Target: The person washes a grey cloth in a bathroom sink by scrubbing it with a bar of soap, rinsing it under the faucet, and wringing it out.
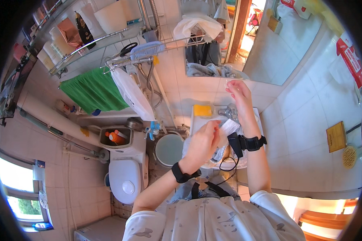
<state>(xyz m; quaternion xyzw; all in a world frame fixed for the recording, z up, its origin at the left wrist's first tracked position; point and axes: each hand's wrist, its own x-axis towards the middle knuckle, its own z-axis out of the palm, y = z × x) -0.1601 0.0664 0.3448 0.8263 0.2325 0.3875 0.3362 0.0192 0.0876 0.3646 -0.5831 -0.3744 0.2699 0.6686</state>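
Working over a white washbasin [196, 123]. Curling the left hand [205, 143] closed above it. Holding the right hand [241, 93] farther up, with fingertips close together; not showing clearly enough to tell whether gripping anything. Gripping in the left a whitish packet [230, 127], near the tap [231, 112]. Having a yellow sponge [202, 110] lying behind.

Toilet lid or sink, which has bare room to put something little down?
The toilet lid looks bare between its round white disc and the tank. The sink is crowded: yellow sponge and faucet on its rim, left hand and right hand over it. The railed shelf at upper left is packed with bottles and pouches.
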